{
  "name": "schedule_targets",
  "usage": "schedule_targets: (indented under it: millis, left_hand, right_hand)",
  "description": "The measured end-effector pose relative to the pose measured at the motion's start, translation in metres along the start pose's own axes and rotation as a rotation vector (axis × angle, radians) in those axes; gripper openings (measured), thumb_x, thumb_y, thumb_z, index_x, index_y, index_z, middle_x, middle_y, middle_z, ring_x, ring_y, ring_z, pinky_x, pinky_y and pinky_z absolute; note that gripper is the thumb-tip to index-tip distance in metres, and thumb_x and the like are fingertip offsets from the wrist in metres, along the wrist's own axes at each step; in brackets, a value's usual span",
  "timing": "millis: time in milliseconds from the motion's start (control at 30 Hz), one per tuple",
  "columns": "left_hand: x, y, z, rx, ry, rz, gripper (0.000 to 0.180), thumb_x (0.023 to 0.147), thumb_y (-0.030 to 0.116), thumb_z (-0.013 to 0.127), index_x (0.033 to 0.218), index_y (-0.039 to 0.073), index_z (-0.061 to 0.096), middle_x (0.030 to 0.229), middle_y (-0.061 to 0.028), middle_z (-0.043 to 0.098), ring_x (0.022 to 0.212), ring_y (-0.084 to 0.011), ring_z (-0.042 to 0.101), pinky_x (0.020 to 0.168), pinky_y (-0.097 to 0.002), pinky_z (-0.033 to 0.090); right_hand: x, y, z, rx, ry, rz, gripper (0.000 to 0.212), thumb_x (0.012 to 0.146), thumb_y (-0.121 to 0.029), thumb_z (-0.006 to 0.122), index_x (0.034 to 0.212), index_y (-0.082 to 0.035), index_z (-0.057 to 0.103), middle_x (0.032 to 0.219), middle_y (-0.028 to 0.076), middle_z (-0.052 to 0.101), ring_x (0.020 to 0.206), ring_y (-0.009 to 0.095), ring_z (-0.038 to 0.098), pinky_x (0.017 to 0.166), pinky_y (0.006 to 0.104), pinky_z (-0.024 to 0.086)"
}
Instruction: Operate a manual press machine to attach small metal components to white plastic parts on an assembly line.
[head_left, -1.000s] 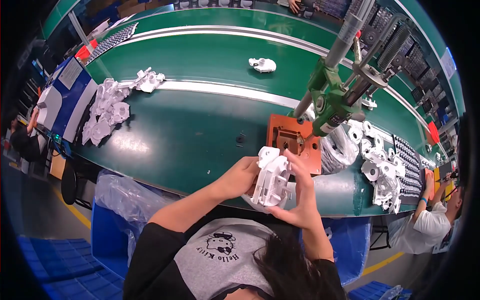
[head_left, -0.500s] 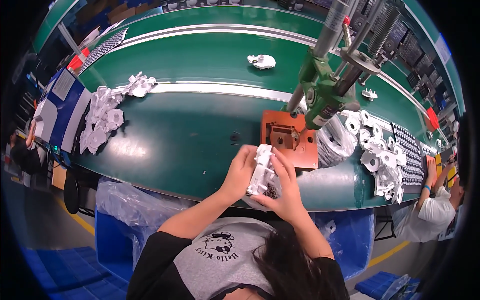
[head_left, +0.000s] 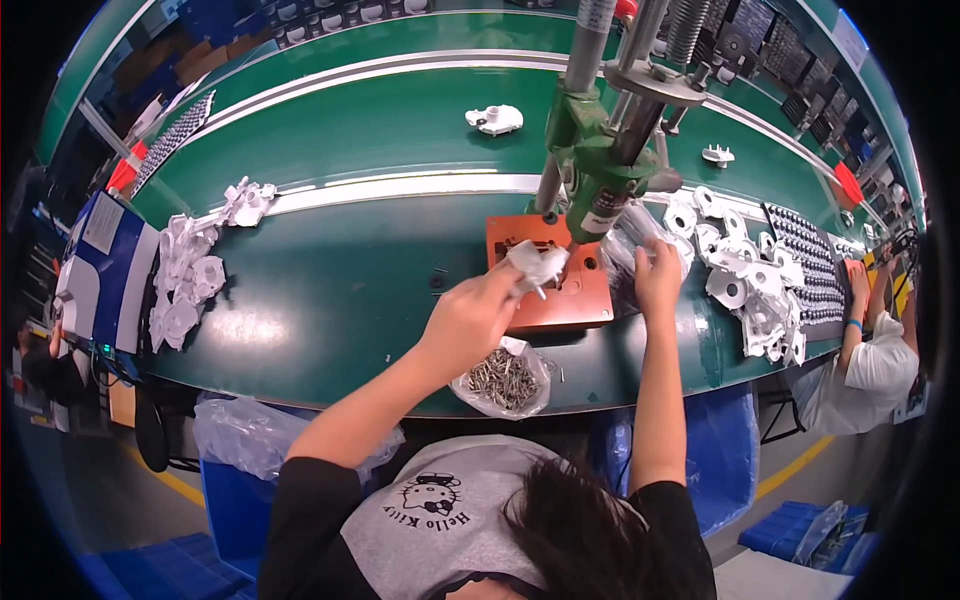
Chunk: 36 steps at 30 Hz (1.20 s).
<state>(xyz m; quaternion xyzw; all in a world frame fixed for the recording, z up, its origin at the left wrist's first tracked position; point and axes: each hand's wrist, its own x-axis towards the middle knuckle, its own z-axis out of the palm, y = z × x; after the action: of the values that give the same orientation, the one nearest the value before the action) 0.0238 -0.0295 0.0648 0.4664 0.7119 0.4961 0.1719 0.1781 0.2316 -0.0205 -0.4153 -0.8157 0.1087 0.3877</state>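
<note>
My left hand is closed on a white plastic housing, somewhat blurred, holding it over the orange fixture block. The fixture sits beneath a green press with a steel column. Just right of the block, my right hand has its fingers apart and shows nothing in them. It is beside a clear plastic bag, partly hidden behind it and the press; whether they touch I cannot tell. Near the table's front edge, below the fixture, lies an open bag of small metal pins.
White plastic parts are heaped at left and right. A tray of dark round pieces lies far right, near a co-worker. A single white part rests on the green belt behind. Blue bins stand below the table.
My hands have parted. The left one carried the white housing up over the fixture; the right one let go of it and moved right and away from me. The bag of pins is now uncovered.
</note>
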Motion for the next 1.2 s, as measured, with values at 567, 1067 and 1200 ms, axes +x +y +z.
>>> schedule_targets:
  millis: [567,1067,1200]
  left_hand:
    - [0.036,-0.047,0.043,0.688,0.105,0.647,0.022,0.075,0.011,0.058,0.096,0.004,0.059,0.109,-0.0239,0.058,0.107,-0.0357,0.056,0.093,-0.0432,0.042]
    - [0.025,-0.056,0.036,0.578,0.047,0.555,0.029,0.079,0.026,0.062,0.1,0.005,0.06,0.114,-0.0234,0.056,0.111,-0.0355,0.052,0.098,-0.0435,0.039]
    - [0.028,-0.059,0.039,0.542,0.096,0.592,0.026,0.077,0.024,0.062,0.096,0.005,0.061,0.106,-0.0196,0.059,0.106,-0.0327,0.056,0.094,-0.043,0.042]
  right_hand:
    - [-0.006,-0.066,-0.016,0.67,-0.227,-0.033,0.013,0.081,0.0,0.061,0.092,0.006,0.064,0.103,0.008,0.063,0.086,0.012,0.06,0.077,0.0223,0.048]
    - [-0.026,-0.093,-0.011,0.365,-0.393,-0.512,0.016,0.074,-0.005,0.065,0.089,0.002,0.066,0.092,0.011,0.066,0.086,0.03,0.057,0.079,0.0358,0.046]
    - [-0.034,-0.1,-0.018,0.096,-0.295,-0.66,0.02,0.08,-0.011,0.059,0.094,0.001,0.065,0.097,0.009,0.064,0.095,0.03,0.052,0.085,0.04,0.039]
